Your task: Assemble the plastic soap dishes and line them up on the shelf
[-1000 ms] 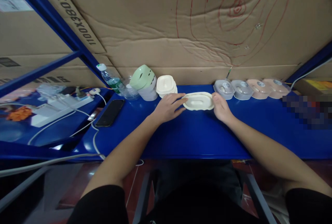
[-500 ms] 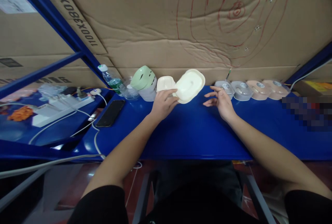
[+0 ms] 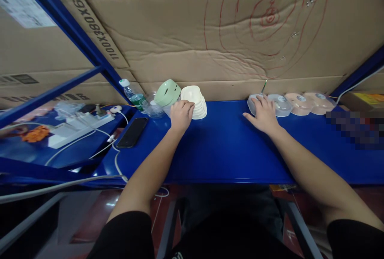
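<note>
A stack of cream-coloured, rounded plastic lids or shallow trays (image 3: 196, 103) leans near the back of the blue table. My left hand (image 3: 181, 116) is at its left side, fingers closed together over the edge of the stack. Just behind that hand, a pale green bowl-like piece with dark slots (image 3: 168, 92) lies tilted. On the right, my right hand (image 3: 264, 114) rests over a clear plastic container (image 3: 251, 108), fingers spread. That container is the leftmost in a row, and the hand partly covers it.
More clear containers, a greyish one (image 3: 282, 106) and a peach one (image 3: 320, 103), continue the row rightward. At left are a water bottle (image 3: 134, 96), a black phone (image 3: 132, 132) and a white power strip (image 3: 81, 129) with cables. A cardboard wall (image 3: 168, 35) stands behind.
My left hand has brought the single cream lid or tray left and down onto the stack. My right hand has moved right onto the leftmost clear container.
</note>
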Demonstrator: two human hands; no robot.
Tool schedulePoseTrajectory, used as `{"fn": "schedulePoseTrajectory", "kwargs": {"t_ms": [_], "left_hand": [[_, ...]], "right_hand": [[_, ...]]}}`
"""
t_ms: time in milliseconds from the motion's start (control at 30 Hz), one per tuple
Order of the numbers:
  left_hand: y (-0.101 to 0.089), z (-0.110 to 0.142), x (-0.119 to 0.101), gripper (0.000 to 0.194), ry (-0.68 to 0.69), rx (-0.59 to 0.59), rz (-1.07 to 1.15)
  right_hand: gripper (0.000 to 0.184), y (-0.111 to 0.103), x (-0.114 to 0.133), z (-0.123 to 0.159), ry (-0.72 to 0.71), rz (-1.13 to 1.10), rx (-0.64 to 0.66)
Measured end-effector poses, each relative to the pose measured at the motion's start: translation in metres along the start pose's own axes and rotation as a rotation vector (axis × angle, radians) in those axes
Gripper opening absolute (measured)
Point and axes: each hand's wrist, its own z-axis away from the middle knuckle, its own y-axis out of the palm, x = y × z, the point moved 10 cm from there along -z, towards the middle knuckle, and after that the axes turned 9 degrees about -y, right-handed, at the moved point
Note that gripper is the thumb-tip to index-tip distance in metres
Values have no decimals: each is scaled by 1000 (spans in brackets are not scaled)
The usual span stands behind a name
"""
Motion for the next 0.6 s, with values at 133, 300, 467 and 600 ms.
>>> {"fn": "schedulePoseTrajectory", "kwargs": {"t_ms": [133,300,467,600], "left_hand": [[-4,1,-1,23,-18,-14,11],[-9,3,-3,27,-34,-5,40],[-14,6,-12,25,44,-42,97],[-15,9,-18,25,111,-75,124]], "right_hand": [[91,15,-27,4,119,66,104],[87,27,-21,3,83,-15,132],[62,15,13,-1,-120,-302,-19],[76,15,29,4,-149,-389,-16]]}}
